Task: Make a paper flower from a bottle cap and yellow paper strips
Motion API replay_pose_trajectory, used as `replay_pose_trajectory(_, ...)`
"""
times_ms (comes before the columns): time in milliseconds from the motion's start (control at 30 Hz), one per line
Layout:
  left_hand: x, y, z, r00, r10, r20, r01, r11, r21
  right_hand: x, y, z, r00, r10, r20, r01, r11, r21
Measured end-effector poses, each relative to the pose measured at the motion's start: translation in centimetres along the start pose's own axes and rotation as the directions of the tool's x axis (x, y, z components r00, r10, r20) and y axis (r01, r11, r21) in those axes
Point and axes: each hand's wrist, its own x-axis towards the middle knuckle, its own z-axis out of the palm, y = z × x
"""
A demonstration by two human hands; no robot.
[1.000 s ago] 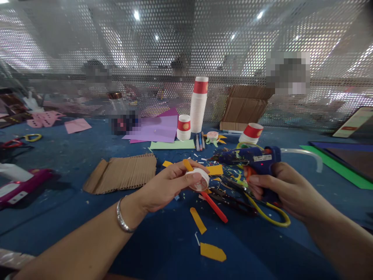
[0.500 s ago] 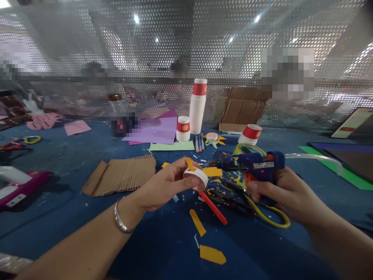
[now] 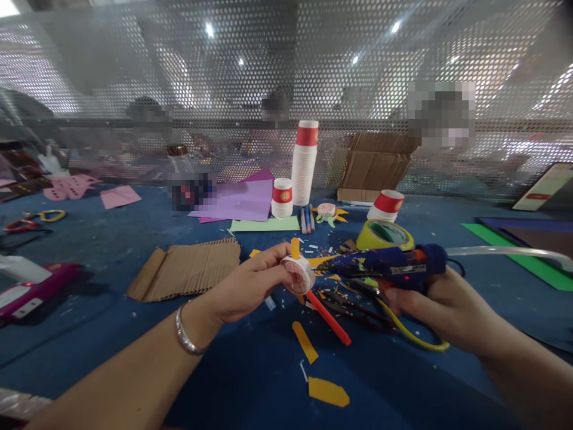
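Observation:
Between the thumb and fingers of my left hand (image 3: 259, 279) is a small white paper cup base (image 3: 301, 273), its pinkish patterned face turned toward me. An orange paper strip (image 3: 295, 248) stands up from its top edge. My right hand (image 3: 436, 307) grips a blue hot glue gun (image 3: 385, 264) whose nozzle points left, at or very near the cup base's right side. A clear glue stick (image 3: 501, 252) runs out of the gun's back. Below lie a red marker (image 3: 329, 319), scissors with a yellow handle (image 3: 427, 341) and loose orange paper pieces (image 3: 328, 391).
Behind my hands stand a tall stack of paper cups (image 3: 304, 167), yellow tape (image 3: 385, 235) and a small patterned paper turtle-like piece (image 3: 326, 210). Corrugated cardboard (image 3: 185, 270) lies left, with a purple power strip (image 3: 45, 286) beyond. A perforated metal screen (image 3: 224, 77) closes the back.
My left hand has turned the cup base so its patterned face shows. The glue gun has come lower, its nozzle now at the cup base's side.

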Motion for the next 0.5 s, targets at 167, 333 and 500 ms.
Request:
replay_pose_trajectory(167, 0.0, -0.1, 0.0, 0.999, -0.009, 0.031, 0.009, 1.000, -0.013, -0.3, 0.6, -0.3, 0.986, -0.157, 0.049, 0.163, 0.977, -0.139)
replay_pose_trajectory(333, -0.1, -0.2, 0.0, 1.000, -0.022, 0.023, 0.020, 0.998, 0.054, -0.5, 1.2, -0.4, 0.980, -0.191, 0.047, 0.196, 0.964, -0.178)
replay_pose_trajectory(500, -0.2, -0.1, 0.1, 0.998, -0.028, 0.052, 0.026, 0.999, 0.047, -0.4, 0.9, -0.3, 0.985, -0.165, 0.046, 0.171, 0.973, -0.158)
